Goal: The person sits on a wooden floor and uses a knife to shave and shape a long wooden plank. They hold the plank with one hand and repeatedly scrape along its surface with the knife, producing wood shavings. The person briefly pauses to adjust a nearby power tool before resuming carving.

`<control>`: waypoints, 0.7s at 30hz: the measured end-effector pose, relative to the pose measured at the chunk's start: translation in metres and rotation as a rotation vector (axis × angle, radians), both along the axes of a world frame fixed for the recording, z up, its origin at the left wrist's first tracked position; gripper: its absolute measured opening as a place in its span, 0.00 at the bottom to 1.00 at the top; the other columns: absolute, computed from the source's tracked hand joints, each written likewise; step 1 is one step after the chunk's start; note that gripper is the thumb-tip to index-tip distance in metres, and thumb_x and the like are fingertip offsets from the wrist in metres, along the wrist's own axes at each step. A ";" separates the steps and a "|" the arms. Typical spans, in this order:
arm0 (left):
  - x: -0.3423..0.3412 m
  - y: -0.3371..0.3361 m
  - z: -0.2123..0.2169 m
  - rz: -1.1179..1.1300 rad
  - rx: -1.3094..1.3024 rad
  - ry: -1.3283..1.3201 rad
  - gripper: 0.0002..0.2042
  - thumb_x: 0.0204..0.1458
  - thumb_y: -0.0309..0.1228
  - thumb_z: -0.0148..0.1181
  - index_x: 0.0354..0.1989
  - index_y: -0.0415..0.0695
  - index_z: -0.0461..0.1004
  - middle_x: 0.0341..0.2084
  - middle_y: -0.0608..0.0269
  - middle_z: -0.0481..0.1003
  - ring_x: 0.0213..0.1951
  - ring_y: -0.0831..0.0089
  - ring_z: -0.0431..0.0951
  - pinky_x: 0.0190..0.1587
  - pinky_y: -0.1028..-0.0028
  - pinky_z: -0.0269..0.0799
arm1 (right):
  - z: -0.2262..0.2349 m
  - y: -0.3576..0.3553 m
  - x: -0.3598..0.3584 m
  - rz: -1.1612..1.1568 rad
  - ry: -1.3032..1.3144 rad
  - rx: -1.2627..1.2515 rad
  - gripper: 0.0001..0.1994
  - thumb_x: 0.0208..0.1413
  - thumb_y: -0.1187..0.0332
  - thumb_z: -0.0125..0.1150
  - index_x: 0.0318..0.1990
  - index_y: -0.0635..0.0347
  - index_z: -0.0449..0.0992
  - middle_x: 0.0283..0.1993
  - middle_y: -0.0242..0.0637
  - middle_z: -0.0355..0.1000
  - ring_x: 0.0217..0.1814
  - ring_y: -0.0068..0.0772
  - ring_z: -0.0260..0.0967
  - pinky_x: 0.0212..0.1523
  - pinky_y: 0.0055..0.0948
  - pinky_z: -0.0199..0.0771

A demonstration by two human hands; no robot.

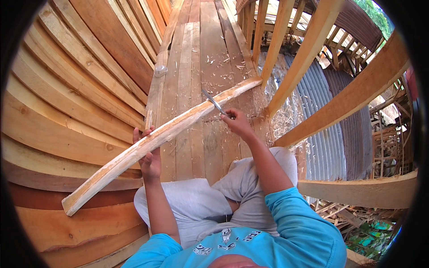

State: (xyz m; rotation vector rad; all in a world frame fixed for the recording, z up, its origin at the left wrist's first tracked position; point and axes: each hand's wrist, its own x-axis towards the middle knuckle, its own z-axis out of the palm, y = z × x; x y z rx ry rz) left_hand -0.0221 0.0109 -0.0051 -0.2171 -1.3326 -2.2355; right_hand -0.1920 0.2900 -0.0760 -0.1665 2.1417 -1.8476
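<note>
A long pale wooden pole, peeled and whittled, lies slantwise in front of me from lower left to upper right. My left hand grips it near the middle from the near side, thumb and fingers round its two edges. In my right hand is a knife, its handle mostly hidden by the fingers. The blade crosses the pole's upper right part and points up and left; whether its edge bites into the wood I cannot tell.
Wood shavings litter the plank floor. A board wall stands close on the left, and a small clear container sits beside it. On the right, wooden railing posts border a drop to corrugated metal roofing.
</note>
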 end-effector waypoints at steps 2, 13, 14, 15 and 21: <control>0.002 0.004 0.004 -0.006 0.049 -0.008 0.42 0.48 0.38 0.70 0.70 0.50 0.52 0.57 0.61 0.67 0.68 0.59 0.58 0.71 0.56 0.55 | -0.002 0.004 0.001 0.027 0.006 0.030 0.15 0.57 0.59 0.65 0.42 0.62 0.78 0.31 0.31 0.74 0.32 0.21 0.67 0.34 0.26 0.68; 0.008 0.003 0.010 -0.023 0.264 -0.064 0.35 0.49 0.31 0.63 0.68 0.44 0.56 0.58 0.58 0.67 0.69 0.55 0.57 0.71 0.51 0.52 | -0.015 0.010 -0.001 0.026 -0.071 0.174 0.19 0.62 0.52 0.55 0.40 0.63 0.79 0.28 0.34 0.74 0.31 0.25 0.68 0.34 0.31 0.68; 0.007 0.004 0.011 -0.030 0.278 -0.063 0.36 0.49 0.31 0.63 0.68 0.44 0.56 0.58 0.58 0.67 0.70 0.55 0.56 0.71 0.51 0.51 | -0.013 0.009 -0.001 0.027 -0.091 0.245 0.23 0.63 0.50 0.52 0.38 0.64 0.79 0.27 0.35 0.73 0.31 0.27 0.69 0.34 0.32 0.68; 0.006 0.004 0.010 -0.037 0.293 -0.061 0.36 0.49 0.32 0.63 0.68 0.44 0.56 0.58 0.58 0.67 0.70 0.55 0.56 0.71 0.51 0.51 | -0.011 0.009 -0.002 -0.031 -0.211 0.304 0.26 0.64 0.48 0.47 0.37 0.65 0.79 0.27 0.38 0.74 0.31 0.32 0.70 0.35 0.35 0.69; -0.010 0.007 0.006 0.180 0.289 0.120 0.16 0.46 0.32 0.63 0.44 0.52 0.69 0.42 0.69 0.72 0.62 0.66 0.64 0.71 0.52 0.48 | 0.035 -0.048 0.012 -0.167 0.071 0.717 0.33 0.65 0.50 0.31 0.29 0.69 0.80 0.31 0.60 0.76 0.37 0.59 0.76 0.42 0.52 0.72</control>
